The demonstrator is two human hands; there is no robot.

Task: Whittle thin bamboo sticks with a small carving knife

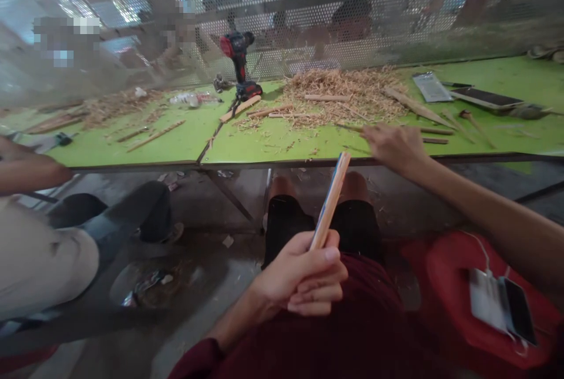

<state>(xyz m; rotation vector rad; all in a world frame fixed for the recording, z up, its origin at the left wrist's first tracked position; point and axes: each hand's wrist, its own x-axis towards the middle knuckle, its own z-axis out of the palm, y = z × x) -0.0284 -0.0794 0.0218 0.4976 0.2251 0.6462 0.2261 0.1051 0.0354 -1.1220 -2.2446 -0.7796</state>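
My left hand is wrapped round the lower end of a wooden stick, which tilts upward in front of my lap. A blue strip shows along the stick's left edge. At the table's front edge my right hand is closed on a slim pointed tool; its dark tip points left and the fingers hide much of it. Thin wooden sticks lie just right of that hand. Behind it spreads a heap of wood shavings.
A cordless drill stands upright on the green table, before a perforated metal screen. At the right lie a phone and a packet. Another person's arm is at the left. A red stool holds phone-like devices.
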